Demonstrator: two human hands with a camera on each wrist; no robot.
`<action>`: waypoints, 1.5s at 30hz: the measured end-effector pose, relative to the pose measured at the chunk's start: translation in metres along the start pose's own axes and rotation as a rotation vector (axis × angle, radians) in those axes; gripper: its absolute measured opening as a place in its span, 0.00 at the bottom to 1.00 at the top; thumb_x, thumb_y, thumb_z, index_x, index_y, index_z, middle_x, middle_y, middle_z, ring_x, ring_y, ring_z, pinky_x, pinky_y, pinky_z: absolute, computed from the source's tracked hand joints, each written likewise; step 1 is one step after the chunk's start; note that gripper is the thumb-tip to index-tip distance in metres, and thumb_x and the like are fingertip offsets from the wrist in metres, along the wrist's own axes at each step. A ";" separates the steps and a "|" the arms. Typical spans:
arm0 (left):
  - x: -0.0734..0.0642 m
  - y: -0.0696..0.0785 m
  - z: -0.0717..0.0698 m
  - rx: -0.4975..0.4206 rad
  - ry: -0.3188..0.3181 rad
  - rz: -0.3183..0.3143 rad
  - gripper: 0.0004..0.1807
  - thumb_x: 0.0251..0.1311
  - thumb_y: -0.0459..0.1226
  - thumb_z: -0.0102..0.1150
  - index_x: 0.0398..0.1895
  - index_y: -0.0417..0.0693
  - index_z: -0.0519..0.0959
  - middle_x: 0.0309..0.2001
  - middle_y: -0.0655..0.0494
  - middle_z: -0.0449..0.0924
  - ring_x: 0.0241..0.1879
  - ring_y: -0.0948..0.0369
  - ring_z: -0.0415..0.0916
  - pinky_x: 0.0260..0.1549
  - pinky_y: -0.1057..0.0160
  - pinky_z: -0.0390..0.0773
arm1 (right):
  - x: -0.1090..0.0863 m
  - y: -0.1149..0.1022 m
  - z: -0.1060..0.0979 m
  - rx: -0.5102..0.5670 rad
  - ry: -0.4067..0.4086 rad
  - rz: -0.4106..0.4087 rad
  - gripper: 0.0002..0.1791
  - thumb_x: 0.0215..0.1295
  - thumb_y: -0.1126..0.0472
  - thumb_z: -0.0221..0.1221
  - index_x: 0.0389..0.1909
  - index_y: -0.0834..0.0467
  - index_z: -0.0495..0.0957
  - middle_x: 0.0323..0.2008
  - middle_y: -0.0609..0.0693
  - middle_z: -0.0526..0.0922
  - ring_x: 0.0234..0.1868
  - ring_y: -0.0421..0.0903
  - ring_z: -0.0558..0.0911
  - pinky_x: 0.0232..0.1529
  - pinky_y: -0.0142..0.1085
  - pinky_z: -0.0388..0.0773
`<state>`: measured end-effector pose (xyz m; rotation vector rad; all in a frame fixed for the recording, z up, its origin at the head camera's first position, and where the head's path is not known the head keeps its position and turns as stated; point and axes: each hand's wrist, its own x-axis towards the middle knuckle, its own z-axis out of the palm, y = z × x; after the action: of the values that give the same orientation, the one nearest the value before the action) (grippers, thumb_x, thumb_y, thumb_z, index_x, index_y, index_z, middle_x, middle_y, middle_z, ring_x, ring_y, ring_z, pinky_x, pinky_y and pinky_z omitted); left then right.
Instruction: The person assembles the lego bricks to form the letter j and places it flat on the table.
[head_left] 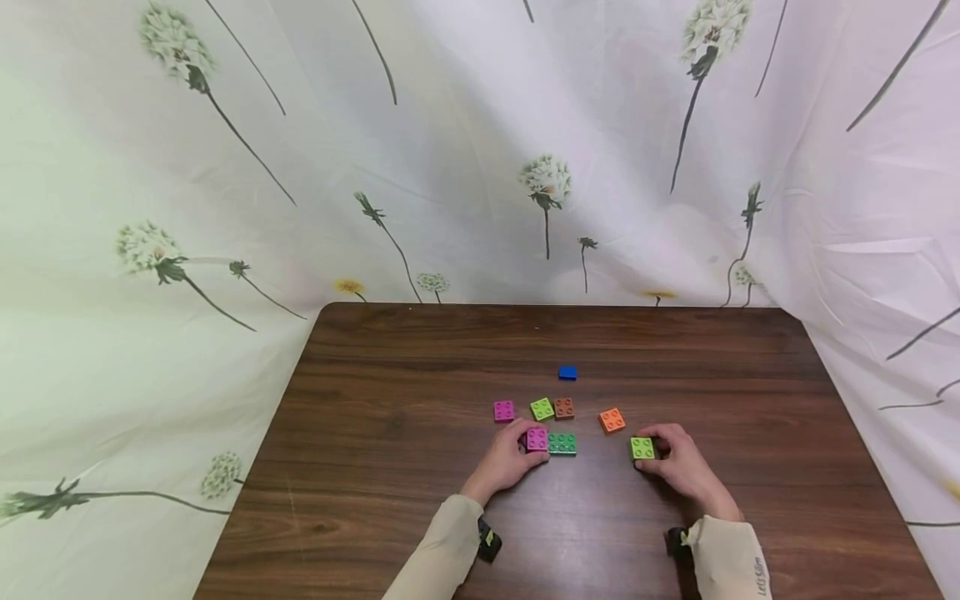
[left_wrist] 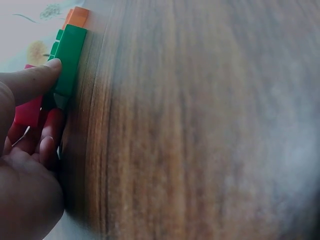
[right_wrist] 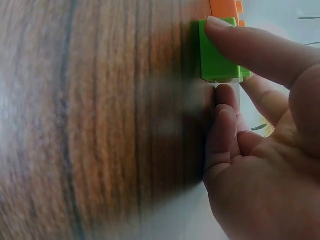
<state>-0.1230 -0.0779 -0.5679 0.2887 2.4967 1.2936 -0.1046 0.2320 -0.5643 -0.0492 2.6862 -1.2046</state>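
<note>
My left hand (head_left: 504, 463) grips a pink 2x2 toy brick (head_left: 536, 439) between thumb and fingers. That brick is at the left end of a longer green brick (head_left: 562, 443); whether the two are joined I cannot tell. In the left wrist view, the thumb lies against the side of the green brick (left_wrist: 71, 55), with the pink brick (left_wrist: 28, 114) partly behind it. Over to the right, my right hand (head_left: 684, 467) pinches a light green 2x2 brick (head_left: 642, 448) low at the wooden table. Its thumb covers part of the light green brick (right_wrist: 217, 55) in the right wrist view.
Just beyond the hands lie another pink brick (head_left: 504, 411), a second light green brick (head_left: 542, 408), a brown brick (head_left: 564, 407) and an orange brick (head_left: 612, 420). A blue brick (head_left: 567, 372) lies farther back on the dark wooden table (head_left: 390, 375). Flower-patterned cloth (head_left: 465, 167) surrounds the table.
</note>
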 end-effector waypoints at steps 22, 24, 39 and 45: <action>0.000 0.002 0.000 -0.006 -0.005 -0.024 0.21 0.58 0.42 0.66 0.55 0.55 0.76 0.54 0.57 0.77 0.58 0.56 0.73 0.59 0.48 0.70 | 0.001 -0.001 -0.001 -0.019 0.002 0.053 0.23 0.56 0.63 0.67 0.52 0.63 0.75 0.50 0.61 0.74 0.46 0.52 0.75 0.42 0.40 0.70; 0.000 0.002 0.000 -0.007 -0.005 -0.023 0.21 0.58 0.42 0.66 0.55 0.55 0.75 0.54 0.57 0.77 0.58 0.56 0.73 0.59 0.48 0.70 | 0.001 -0.001 -0.001 -0.015 0.003 0.063 0.23 0.56 0.62 0.67 0.53 0.63 0.75 0.49 0.61 0.74 0.45 0.52 0.74 0.41 0.39 0.70; 0.000 0.000 -0.001 0.016 -0.009 -0.018 0.21 0.58 0.43 0.66 0.55 0.55 0.75 0.54 0.58 0.77 0.58 0.56 0.73 0.59 0.49 0.70 | 0.000 0.001 -0.001 0.050 0.011 0.087 0.23 0.62 0.59 0.63 0.56 0.63 0.72 0.43 0.58 0.77 0.41 0.48 0.73 0.37 0.35 0.69; -0.001 0.001 -0.001 0.019 -0.009 -0.014 0.21 0.58 0.43 0.66 0.55 0.56 0.75 0.54 0.58 0.77 0.58 0.56 0.73 0.59 0.49 0.70 | -0.002 0.000 0.000 0.086 0.049 0.107 0.23 0.64 0.60 0.61 0.57 0.64 0.69 0.43 0.58 0.77 0.40 0.45 0.73 0.37 0.31 0.70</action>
<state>-0.1225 -0.0789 -0.5666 0.2806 2.5004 1.2611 -0.1029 0.2326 -0.5639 0.1360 2.6377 -1.3020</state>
